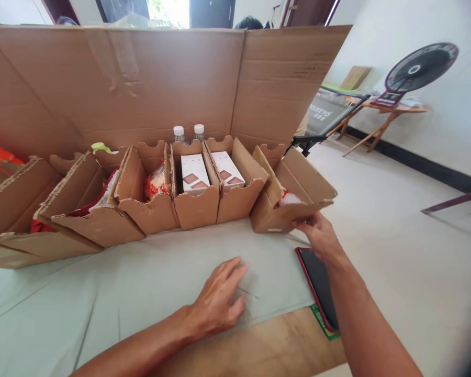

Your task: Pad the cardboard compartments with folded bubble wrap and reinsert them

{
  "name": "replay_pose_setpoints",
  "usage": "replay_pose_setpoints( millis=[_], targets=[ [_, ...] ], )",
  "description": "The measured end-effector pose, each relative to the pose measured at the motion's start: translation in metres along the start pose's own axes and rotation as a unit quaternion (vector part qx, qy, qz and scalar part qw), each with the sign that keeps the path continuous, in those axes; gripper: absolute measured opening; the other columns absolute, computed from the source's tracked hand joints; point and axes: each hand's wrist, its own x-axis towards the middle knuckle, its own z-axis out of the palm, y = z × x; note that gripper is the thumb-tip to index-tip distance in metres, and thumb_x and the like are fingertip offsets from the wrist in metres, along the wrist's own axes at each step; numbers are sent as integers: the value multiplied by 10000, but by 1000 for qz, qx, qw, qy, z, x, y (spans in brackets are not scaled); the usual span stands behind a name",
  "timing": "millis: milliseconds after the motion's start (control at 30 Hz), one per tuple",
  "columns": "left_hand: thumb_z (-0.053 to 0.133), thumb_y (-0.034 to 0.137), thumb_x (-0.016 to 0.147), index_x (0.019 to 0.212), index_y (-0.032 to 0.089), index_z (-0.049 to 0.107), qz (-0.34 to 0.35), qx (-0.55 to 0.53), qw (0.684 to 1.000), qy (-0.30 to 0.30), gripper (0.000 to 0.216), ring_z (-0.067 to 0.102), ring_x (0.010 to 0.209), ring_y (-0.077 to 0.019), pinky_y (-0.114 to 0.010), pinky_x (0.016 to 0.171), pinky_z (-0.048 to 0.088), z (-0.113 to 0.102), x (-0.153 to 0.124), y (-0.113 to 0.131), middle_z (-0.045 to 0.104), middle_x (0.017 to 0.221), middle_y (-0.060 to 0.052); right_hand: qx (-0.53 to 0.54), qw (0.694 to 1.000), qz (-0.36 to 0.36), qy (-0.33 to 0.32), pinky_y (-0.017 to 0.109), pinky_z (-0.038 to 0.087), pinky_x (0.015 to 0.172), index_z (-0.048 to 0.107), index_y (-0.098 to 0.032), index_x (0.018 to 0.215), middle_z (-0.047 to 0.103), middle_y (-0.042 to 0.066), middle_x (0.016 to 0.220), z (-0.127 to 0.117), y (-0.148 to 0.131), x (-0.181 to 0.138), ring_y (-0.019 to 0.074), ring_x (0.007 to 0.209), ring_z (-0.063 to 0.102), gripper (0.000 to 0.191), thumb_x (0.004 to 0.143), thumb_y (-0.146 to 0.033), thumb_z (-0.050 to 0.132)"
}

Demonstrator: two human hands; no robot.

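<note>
My right hand point(317, 233) grips the front lower edge of the rightmost open cardboard box point(294, 191), fingers curled on its rim. My left hand point(219, 301) lies flat on the pale green cloth point(102, 293) with its fingers stretched out, holding nothing. A row of several open cardboard boxes stands in front of me. Two middle boxes point(198, 201) hold white cartons point(194, 175). Another box holds a snack packet point(156, 183). Two water bottles point(188, 133) stand behind them.
A tall cardboard sheet point(141, 84) walls off the back. A dark phone in a red case point(317, 285) lies under my right forearm. A fan point(418, 68) rests on a folding wooden table at the right. Pale floor lies to the right.
</note>
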Motion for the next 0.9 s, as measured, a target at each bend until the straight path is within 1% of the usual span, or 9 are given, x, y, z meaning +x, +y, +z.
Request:
replay_pose_setpoints(
  millis=[133, 300, 400, 533, 567, 633, 733, 800, 900],
  targets=[
    [527, 49, 825, 1372, 244, 567, 29, 59, 995, 79, 582, 466, 1447, -322, -589, 1138, 467, -1, -63, -20, 522, 1531, -142, 12, 999, -4, -47, 400, 535, 883, 677, -219, 964, 745, 30, 983, 13, -4, 39, 247, 970, 655, 425, 547, -252, 750],
    [515, 43, 852, 1304, 249, 589, 53, 66, 988, 129, 502, 524, 1399, -309, -542, 1061, 551, -4, -86, -22, 639, 1393, -137, 12, 998, -21, -62, 422, 560, 846, 692, -216, 971, 755, 49, 1003, 28, -7, 56, 259, 945, 678, 440, 560, -346, 776],
    [523, 30, 828, 1311, 250, 589, 54, 51, 988, 132, 535, 529, 1394, -312, -537, 1060, 552, -5, -85, -21, 649, 1376, -133, 1, 999, -54, -1, 451, 558, 868, 690, -218, 954, 749, 72, 1009, 26, -18, 43, 271, 934, 683, 420, 589, -398, 797],
    [530, 26, 803, 1318, 247, 587, 56, 35, 990, 125, 563, 526, 1393, -317, -544, 1064, 544, -5, -85, -22, 649, 1372, -136, -28, 981, -138, 134, 408, 516, 952, 683, -244, 1036, 721, 88, 1034, 30, -64, -3, 227, 941, 675, 261, 828, -400, 703],
    [534, 30, 800, 1306, 244, 593, 51, 34, 990, 123, 552, 525, 1393, -320, -551, 1067, 539, -5, -85, -21, 648, 1372, -138, -50, 977, -165, 126, 388, 532, 906, 686, -246, 1085, 723, 80, 1009, 37, -78, -14, 216, 892, 681, 256, 872, -389, 675],
    [541, 41, 797, 1275, 233, 611, 38, 33, 991, 123, 520, 523, 1390, -329, -568, 1075, 525, -4, -85, -21, 645, 1373, -143, -115, 973, -198, 18, 347, 548, 759, 653, -257, 1248, 731, 42, 921, 62, -105, -30, 192, 743, 676, 361, 901, -355, 641],
    [544, 51, 790, 1228, 220, 639, 26, 29, 991, 128, 479, 535, 1375, -332, -574, 1079, 514, -3, -84, -21, 651, 1360, -149, -257, 935, -204, -135, 314, 501, 658, 613, -289, 1353, 733, -6, 811, 105, -127, -28, 189, 651, 652, 493, 861, -264, 609],
    [549, 57, 780, 1210, 217, 655, 30, 20, 991, 130, 471, 546, 1364, -332, -571, 1077, 514, -2, -83, -23, 660, 1345, -150, -324, 912, -207, -144, 318, 478, 657, 726, -288, 1132, 740, -1, 779, 124, -131, -19, 214, 682, 664, 326, 838, -247, 591],
    [557, 70, 775, 1187, 214, 676, 34, -12, 988, 148, 453, 577, 1327, -319, -558, 1076, 516, -3, -81, -27, 677, 1315, -144, -345, 905, -222, -115, 319, 464, 637, 733, -264, 842, 752, 19, 767, 123, -129, -20, 231, 691, 675, 172, 840, -281, 562]
  ],
)
